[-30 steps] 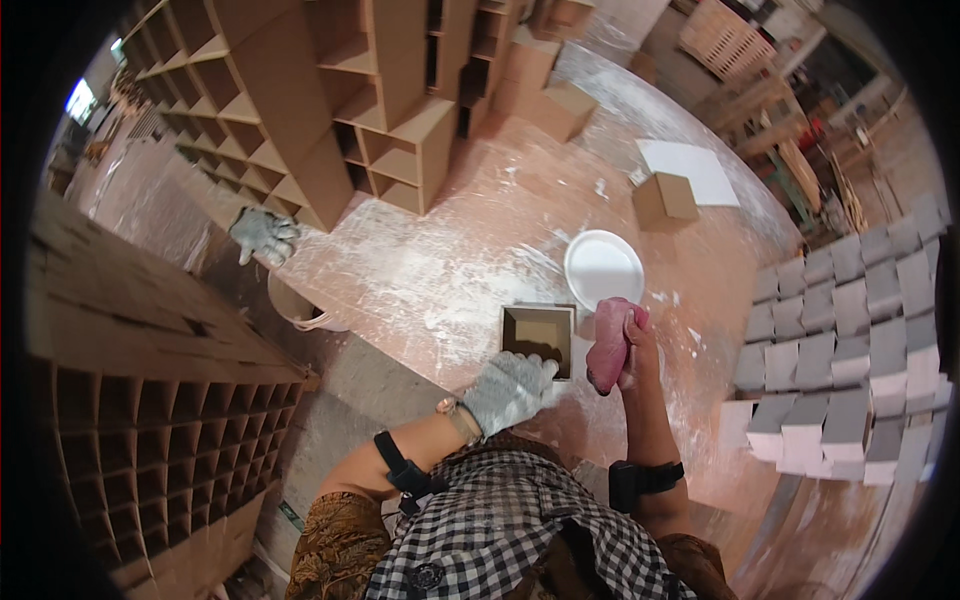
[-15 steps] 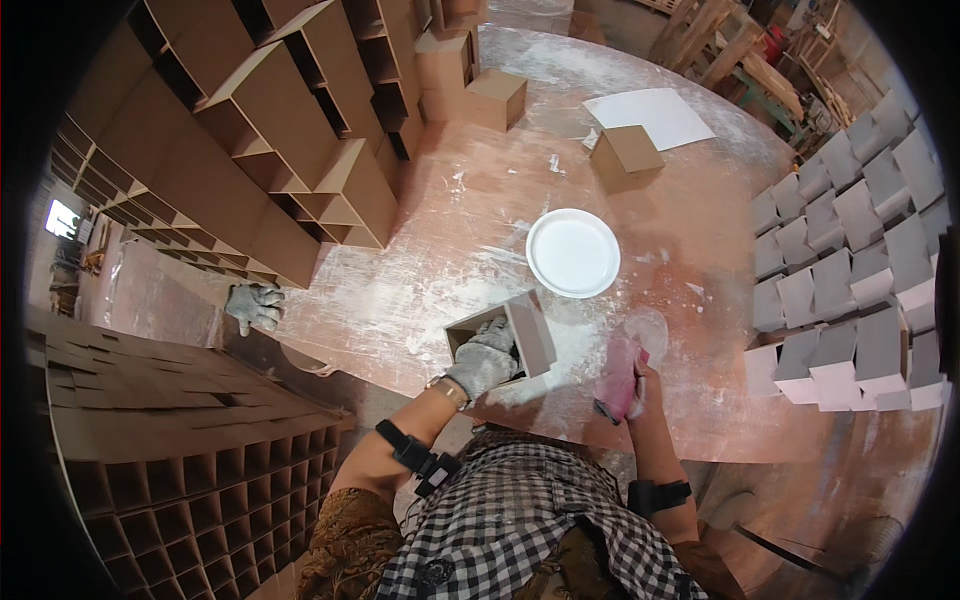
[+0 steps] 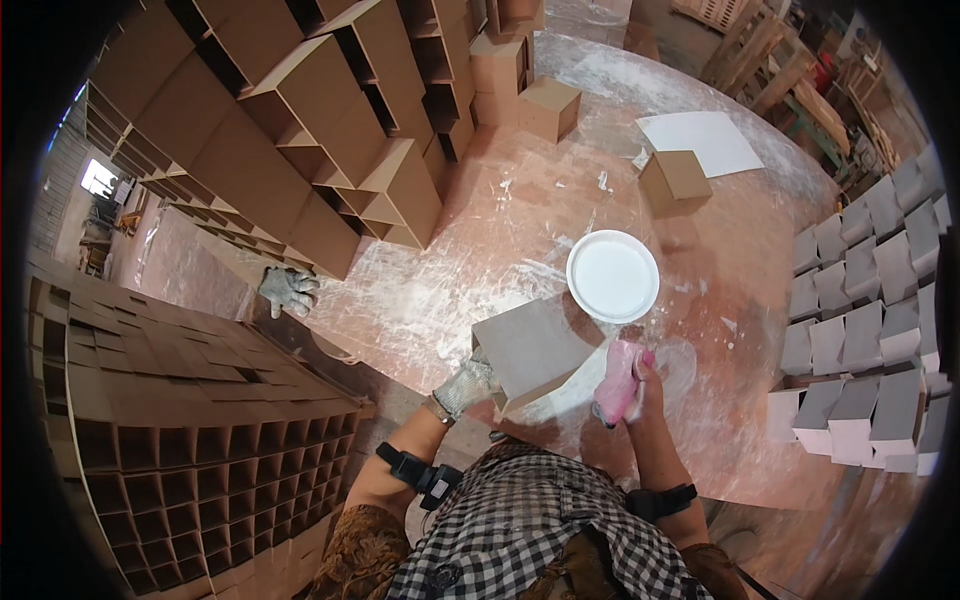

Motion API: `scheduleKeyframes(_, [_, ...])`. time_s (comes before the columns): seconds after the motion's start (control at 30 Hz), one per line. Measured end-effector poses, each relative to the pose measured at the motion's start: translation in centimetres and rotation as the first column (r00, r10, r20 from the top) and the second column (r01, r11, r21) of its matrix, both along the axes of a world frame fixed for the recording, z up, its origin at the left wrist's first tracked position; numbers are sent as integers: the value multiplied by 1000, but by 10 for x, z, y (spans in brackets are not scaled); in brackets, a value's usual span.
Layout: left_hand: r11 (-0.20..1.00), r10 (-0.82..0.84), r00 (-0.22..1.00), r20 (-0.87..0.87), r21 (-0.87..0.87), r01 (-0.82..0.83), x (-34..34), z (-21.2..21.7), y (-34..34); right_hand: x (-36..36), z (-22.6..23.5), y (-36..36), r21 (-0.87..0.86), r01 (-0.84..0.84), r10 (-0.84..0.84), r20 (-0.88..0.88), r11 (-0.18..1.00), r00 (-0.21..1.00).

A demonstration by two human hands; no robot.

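Observation:
My left hand (image 3: 466, 388), in a pale knitted work glove, holds an open box (image 3: 538, 350) with its fingers out of sight inside. The box has brown edges and a flat grey face turned up, tilted above the table near its front edge. In my bare right hand (image 3: 647, 392) is a pink oblong pad (image 3: 620, 378) with a dark lower end; its exact kind is unclear. The fingers are closed round it, just right of the box. A round white dish (image 3: 613, 277) stands beyond the box, its inside white.
Brown open boxes (image 3: 320, 110) are stacked high at left, above a crate-like grid (image 3: 200, 470). Grey-and-white boxes (image 3: 870, 300) are piled at right. Farther back lie a single brown box (image 3: 676, 182) and a white sheet (image 3: 700, 141). A grey glove (image 3: 288, 291) rests at the left edge.
My left hand has turned the box, so its grey face now points up and its opening faces away from view. The pink pad has shifted little. The view has swung slightly left.

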State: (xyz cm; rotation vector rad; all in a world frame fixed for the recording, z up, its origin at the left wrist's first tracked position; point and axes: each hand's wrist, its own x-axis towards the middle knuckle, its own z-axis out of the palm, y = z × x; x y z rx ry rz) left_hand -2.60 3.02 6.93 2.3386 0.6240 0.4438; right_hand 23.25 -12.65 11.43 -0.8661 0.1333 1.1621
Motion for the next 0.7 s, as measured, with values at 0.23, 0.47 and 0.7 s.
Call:
scheduleKeyframes(0.23, [830, -99, 995, 31, -548, 100, -24, -52, 12, 0, -22, -4, -106, 80, -81, -1, 991, 997])
scheduleKeyframes(0.47, [948, -242, 959, -145, 173, 265, 26, 25, 19, 9, -31, -10, -55, 29, -36, -145, 998, 989])
scheduleKeyframes(0.7, [981, -182, 960, -214, -101, 164, 53, 36, 10, 22, -1, -1, -47, 4, -7, -55, 999, 998])
